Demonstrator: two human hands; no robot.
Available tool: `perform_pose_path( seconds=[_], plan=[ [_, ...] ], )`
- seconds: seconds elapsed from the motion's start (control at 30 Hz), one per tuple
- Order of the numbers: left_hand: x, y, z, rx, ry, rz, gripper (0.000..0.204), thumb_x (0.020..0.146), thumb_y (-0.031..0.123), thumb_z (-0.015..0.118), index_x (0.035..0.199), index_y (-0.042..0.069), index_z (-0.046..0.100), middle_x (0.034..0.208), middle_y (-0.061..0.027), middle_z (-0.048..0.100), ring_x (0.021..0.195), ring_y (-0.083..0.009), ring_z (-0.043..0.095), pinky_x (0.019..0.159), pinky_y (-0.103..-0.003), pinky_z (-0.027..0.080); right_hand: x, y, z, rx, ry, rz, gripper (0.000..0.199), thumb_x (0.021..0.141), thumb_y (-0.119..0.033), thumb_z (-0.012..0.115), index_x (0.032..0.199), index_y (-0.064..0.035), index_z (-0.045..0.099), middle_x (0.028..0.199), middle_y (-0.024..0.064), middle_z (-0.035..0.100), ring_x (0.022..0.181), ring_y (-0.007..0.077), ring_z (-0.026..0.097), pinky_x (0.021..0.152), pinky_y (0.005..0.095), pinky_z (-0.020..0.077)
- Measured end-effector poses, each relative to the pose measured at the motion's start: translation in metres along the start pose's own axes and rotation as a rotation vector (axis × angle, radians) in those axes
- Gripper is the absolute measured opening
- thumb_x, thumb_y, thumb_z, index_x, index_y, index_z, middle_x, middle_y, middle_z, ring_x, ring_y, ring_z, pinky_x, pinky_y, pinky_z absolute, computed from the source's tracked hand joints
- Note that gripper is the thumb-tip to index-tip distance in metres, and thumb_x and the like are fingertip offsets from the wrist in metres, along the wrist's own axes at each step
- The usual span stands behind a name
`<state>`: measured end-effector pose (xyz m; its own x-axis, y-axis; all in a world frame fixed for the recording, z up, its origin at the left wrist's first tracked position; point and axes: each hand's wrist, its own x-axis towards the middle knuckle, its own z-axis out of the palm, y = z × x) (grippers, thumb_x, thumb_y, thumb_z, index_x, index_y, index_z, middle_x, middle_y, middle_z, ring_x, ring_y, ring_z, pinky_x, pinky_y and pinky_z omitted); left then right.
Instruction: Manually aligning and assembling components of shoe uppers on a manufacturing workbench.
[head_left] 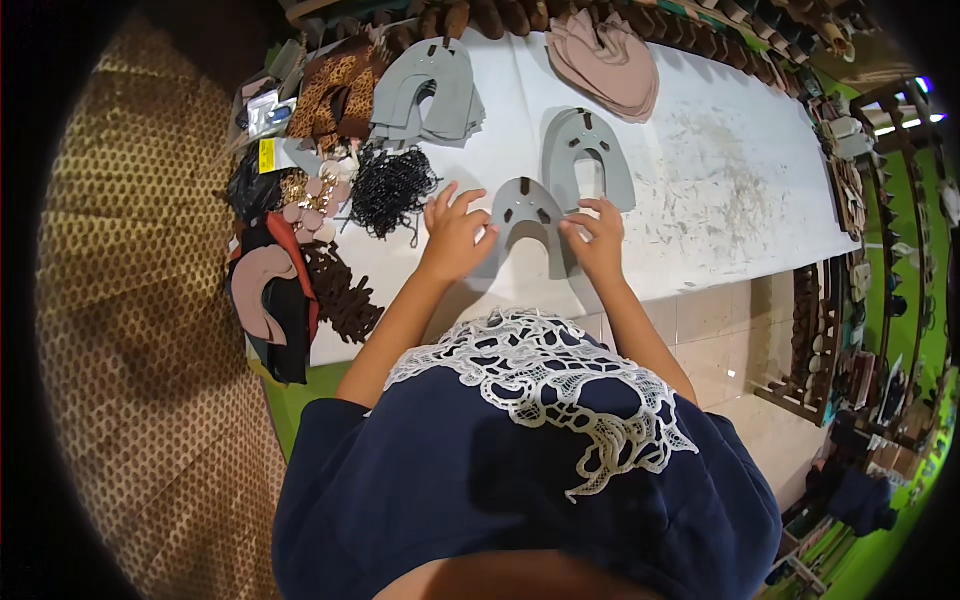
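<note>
A grey horseshoe-shaped shoe upper [524, 205] with small dark brown tabs is at the table's near edge, between my hands. My left hand [455, 237] pinches at its left edge, thumb and forefinger close together and the other fingers raised. At the right edge, my right hand [598, 240] has its thumb and forefinger closed in the same way. Just beyond, a second grey upper [617, 165] with similar brown tabs lies flat on the white-covered table [700, 250]. Farther back on the left is a stack of grey uppers [405, 100].
Pink cut pieces [610, 75] are stacked at the back. On the left lie leopard-print pieces [312, 110], a heap of black cords [388, 190], dark brown strips [345, 295] and a pink curved piece [250, 290]. Smudges mark the table's right part. Loaded shelves [815, 340] stand at right.
</note>
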<state>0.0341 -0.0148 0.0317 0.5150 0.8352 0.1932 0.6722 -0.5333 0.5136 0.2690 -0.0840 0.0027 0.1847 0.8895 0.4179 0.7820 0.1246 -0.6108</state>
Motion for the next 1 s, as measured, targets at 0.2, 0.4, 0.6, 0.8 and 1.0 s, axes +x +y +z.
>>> perform_pose_path(
  seconds=[0.2, 0.4, 0.6, 0.8, 1.0],
  plan=[
    [0.047, 0.034, 0.034, -0.218, 0.034, 0.057, 0.018, 0.078, 0.028, 0.062, 0.077, 0.011, 0.066, 0.124, -0.0048, 0.052, 0.127, -0.0378, 0.028, 0.102, -0.055, 0.016, 0.015, 0.031, -0.046, 0.061, 0.095, 0.234, 0.016, 0.074, -0.022, 0.070, 0.079, -0.0064, 0.068, 0.104, 0.0100, 0.058, 0.107, 0.0301, 0.048, 0.094, 0.0406, 0.0341],
    [0.111, 0.043, 0.066, -0.188, 0.075, -0.035, 0.019, 0.081, 0.030, 0.061, 0.082, 0.011, 0.065, 0.122, -0.0028, 0.054, 0.126, -0.0358, 0.032, 0.102, -0.049, 0.021, 0.069, 0.076, -0.052, 0.077, 0.096, 0.259, 0.020, 0.075, -0.023, 0.070, 0.079, -0.0041, 0.068, 0.104, 0.0135, 0.060, 0.101, 0.0270, 0.054, 0.089, 0.0362, 0.0394],
    [0.144, 0.034, 0.101, 0.140, 0.026, -0.227, 0.036, 0.080, 0.034, 0.062, 0.108, 0.012, 0.059, 0.131, -0.0082, 0.046, 0.126, -0.0342, 0.033, 0.100, -0.056, 0.022, 0.103, 0.114, -0.017, -0.336, -0.007, 0.309, 0.031, 0.075, -0.033, 0.068, 0.096, -0.0104, 0.068, 0.117, 0.0098, 0.057, 0.112, 0.0272, 0.048, 0.092, 0.0507, 0.0348],
    [0.134, 0.045, 0.118, 0.180, 0.111, 0.064, 0.066, 0.081, 0.033, 0.059, 0.136, 0.008, 0.035, 0.143, -0.0127, 0.031, 0.131, -0.0315, 0.030, 0.104, -0.056, 0.019, 0.089, 0.093, -0.004, -0.382, -0.137, 0.044, 0.053, 0.085, -0.034, 0.056, 0.131, -0.0105, 0.044, 0.138, 0.0115, 0.040, 0.130, 0.0299, 0.033, 0.104, 0.0547, 0.0214],
    [0.133, 0.040, 0.141, 0.229, 0.041, 0.171, 0.063, 0.083, 0.026, 0.049, 0.139, 0.004, 0.031, 0.144, -0.0136, 0.032, 0.133, -0.0267, 0.030, 0.108, -0.052, 0.018, 0.084, 0.092, 0.010, -0.446, -0.328, -0.080, 0.059, 0.091, -0.041, 0.042, 0.140, -0.0087, 0.032, 0.146, 0.0093, 0.030, 0.135, 0.0267, 0.026, 0.108, 0.0553, 0.0124]
  ],
)
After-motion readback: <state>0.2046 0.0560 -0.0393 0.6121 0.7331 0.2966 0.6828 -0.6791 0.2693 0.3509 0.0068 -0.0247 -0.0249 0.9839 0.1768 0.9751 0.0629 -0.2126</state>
